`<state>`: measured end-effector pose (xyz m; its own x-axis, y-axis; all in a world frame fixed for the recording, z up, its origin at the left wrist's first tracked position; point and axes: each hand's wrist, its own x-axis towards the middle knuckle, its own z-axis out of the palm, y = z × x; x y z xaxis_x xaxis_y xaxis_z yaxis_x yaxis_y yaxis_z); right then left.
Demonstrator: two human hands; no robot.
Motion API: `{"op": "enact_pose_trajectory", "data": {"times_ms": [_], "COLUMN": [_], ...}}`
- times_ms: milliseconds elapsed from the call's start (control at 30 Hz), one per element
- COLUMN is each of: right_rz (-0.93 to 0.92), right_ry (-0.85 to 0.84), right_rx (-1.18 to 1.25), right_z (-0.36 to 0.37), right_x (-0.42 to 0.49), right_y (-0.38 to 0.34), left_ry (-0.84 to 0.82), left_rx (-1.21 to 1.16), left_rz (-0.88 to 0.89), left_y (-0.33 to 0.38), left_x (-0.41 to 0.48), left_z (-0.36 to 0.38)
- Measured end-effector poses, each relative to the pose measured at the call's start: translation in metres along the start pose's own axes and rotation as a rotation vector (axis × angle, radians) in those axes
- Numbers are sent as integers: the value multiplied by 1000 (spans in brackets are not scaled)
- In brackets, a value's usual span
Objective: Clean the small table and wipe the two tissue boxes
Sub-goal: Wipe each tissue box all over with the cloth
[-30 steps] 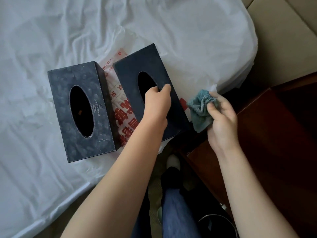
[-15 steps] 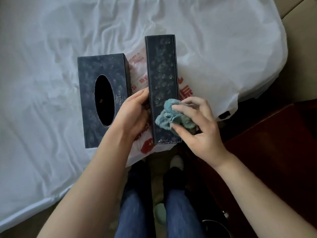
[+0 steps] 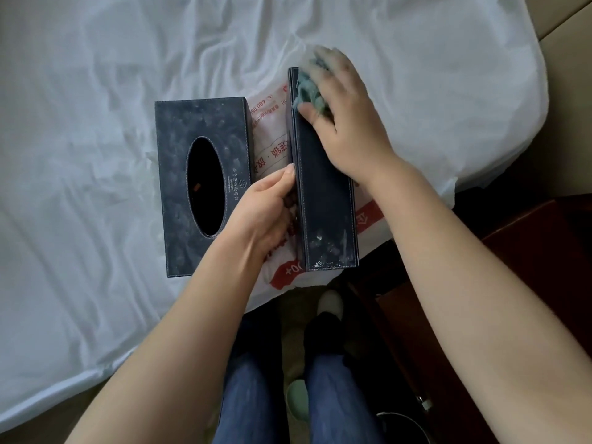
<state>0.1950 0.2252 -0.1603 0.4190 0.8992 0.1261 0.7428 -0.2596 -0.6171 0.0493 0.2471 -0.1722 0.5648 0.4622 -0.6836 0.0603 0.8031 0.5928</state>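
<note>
Two dark blue tissue boxes lie on a white bed. The left tissue box (image 3: 201, 184) lies flat, its oval opening facing up. The right tissue box (image 3: 325, 213) stands on its long side, with pale smears near its near end. My left hand (image 3: 267, 203) holds that box on its left face, thumb at the top edge. My right hand (image 3: 341, 123) grips a crumpled teal cloth (image 3: 309, 91) and presses it on the box's far end; the hand is motion-blurred.
A white plastic bag with red print (image 3: 272, 136) lies under and between the boxes. The bed sheet (image 3: 96, 91) spreads left and far. A dark red wooden table (image 3: 544, 251) stands at the right. My legs and slippers show below.
The right box was tipped from flat onto its side. My right hand brought the cloth onto it and has swept from the near end to the far end.
</note>
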Motion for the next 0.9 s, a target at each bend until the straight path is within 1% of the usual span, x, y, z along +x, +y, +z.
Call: {"op": "enact_pose_trajectory", "data": {"times_ms": [33, 100, 167, 267, 300, 367, 433, 500, 567, 633, 700, 833, 900], "right_rz": [9, -31, -73, -140, -176, -252, -266, -171, -26, 99, 158, 214, 213], "right_ry": [10, 13, -62, -228, -270, -308, -261, -143, -66, -72, -38, 249, 281], "right_rx": [25, 30, 25, 0, -18, -77, -126, -114, -18, 133, 179, 203, 229], "right_z": [0, 0, 1, -4, -6, -7, -6, -8, -14, -18, -18, -16, -15], "right_x": [1, -26, -80, -156, -166, -155, -113, -57, -5, 23, 22, -25, -45], "right_y": [-1, -6, -13, -22, -21, -17, -11, -4, -1, 3, 7, 13, 8], "left_ry": [7, 17, 17, 5, -3, -29, -46, -42, -35, -23, -4, -36, -72], "left_rx": [-10, -46, -81, -93, -83, -96, -103, -58, -36, -52, -82, -118, -141], "left_rz": [-11, -37, -58, -78, -76, -83, -99, -113, -132, -131, -133, -149, -127], "left_y": [0, 1, 1, -2, -3, -4, -4, -5, -7, -8, -8, -15, -12], "left_x": [1, 3, 3, 1, -1, -2, -3, -5, -6, -5, -4, -3, -2], "left_z": [-1, -1, 1, 3, 2, 0, 0, 0, -1, -1, 0, 5, 10]}}
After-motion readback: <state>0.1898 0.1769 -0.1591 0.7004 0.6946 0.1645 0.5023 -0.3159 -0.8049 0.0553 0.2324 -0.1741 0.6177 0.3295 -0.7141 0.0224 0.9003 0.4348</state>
